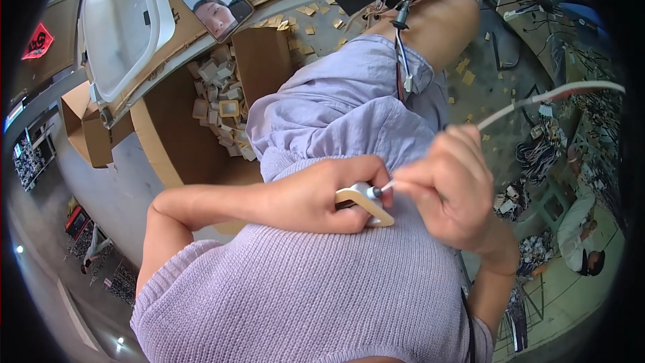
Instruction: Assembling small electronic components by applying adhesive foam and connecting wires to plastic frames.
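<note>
Thin white cable (537, 99), light and limp, pinched near its stiff tip by right hand (449, 185) and fed toward small grey-and-tan connector piece (366, 199) clasped in left hand (316, 195); best gripped close behind the tip, against buckling.

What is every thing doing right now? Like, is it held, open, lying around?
left hand: closed around the small tan frame piece
small tan frame piece: held, partly sticking out of the fist
right hand: pinching the white cable near its end
white cable: held, arching up to the right
cardboard box: open, tan pieces inside
tan scraps: scattered loose on the floor
</note>
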`<control>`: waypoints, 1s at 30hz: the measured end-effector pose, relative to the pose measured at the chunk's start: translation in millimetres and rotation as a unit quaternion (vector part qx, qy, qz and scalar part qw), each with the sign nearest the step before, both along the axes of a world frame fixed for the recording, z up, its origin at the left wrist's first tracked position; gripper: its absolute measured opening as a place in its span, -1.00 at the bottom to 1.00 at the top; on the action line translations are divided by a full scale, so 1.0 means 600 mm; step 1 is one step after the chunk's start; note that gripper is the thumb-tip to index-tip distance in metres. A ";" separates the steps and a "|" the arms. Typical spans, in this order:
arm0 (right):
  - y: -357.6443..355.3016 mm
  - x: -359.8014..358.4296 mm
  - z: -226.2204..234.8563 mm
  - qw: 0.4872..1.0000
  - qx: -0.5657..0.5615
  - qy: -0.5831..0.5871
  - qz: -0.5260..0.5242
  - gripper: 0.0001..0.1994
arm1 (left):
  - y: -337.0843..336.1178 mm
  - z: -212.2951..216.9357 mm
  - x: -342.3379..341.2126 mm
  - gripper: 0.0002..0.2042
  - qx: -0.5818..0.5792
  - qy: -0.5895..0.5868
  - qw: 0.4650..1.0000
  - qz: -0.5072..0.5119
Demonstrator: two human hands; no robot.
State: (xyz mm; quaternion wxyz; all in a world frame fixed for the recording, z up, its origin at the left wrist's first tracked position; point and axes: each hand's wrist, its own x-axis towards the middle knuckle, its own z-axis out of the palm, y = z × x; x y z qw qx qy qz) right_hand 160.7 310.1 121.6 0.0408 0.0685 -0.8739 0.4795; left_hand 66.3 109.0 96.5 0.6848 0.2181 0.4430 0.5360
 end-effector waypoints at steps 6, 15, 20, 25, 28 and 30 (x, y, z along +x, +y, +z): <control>0.006 -0.023 -0.004 0.999 -0.024 -0.012 0.028 -0.83 | 0.006 -0.010 0.002 -0.74 0.027 0.010 0.999 -0.017; 0.009 -0.027 -0.012 0.992 0.070 -0.006 0.107 -0.92 | 0.006 -0.038 -0.006 -0.59 0.029 0.001 0.999 0.028; 0.024 -0.070 0.007 0.982 0.165 -0.039 0.088 -0.82 | 0.034 -0.045 -0.040 -0.60 0.022 0.120 0.990 0.070; 0.020 -0.093 -0.002 0.965 0.239 0.090 -0.061 -0.78 | 0.050 -0.042 -0.074 -0.62 0.046 0.153 0.973 0.168; 0.005 -0.049 -0.045 0.925 0.248 0.235 -0.164 -0.71 | 0.060 -0.033 -0.083 -0.61 0.020 -0.026 0.961 0.274; -0.034 -0.029 -0.053 0.936 0.227 0.219 -0.155 -0.63 | 0.071 -0.045 -0.086 -0.61 0.029 -0.013 0.948 0.316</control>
